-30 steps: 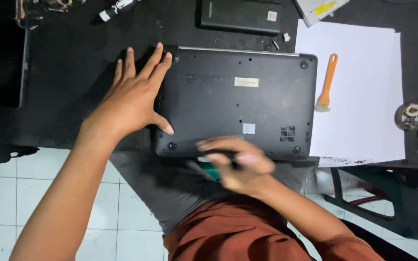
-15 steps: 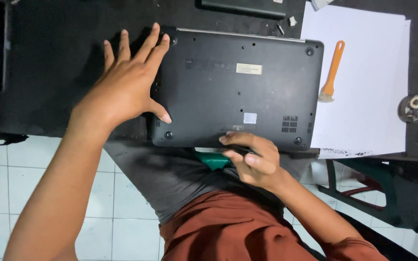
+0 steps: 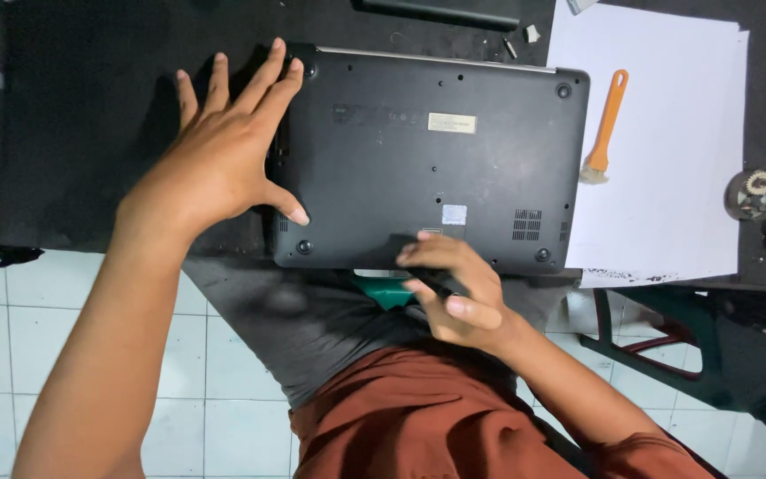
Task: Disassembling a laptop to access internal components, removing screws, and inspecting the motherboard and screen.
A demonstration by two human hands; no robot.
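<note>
Your left hand (image 3: 223, 160) spread flat, released, on the upturned black laptop (image 3: 427, 160) lying on the dark table (image 3: 73, 133), your right hand (image 3: 454, 288) curled at its near edge around a dark tool (image 3: 436, 284), orange-handled brush (image 3: 603, 129) on white paper (image 3: 667, 177) alongside

Your left hand (image 3: 223, 160) lies flat, fingers spread, on the left edge of the upturned laptop (image 3: 432, 155). Your right hand (image 3: 454, 293) grips a dark tool at its near edge.
</note>
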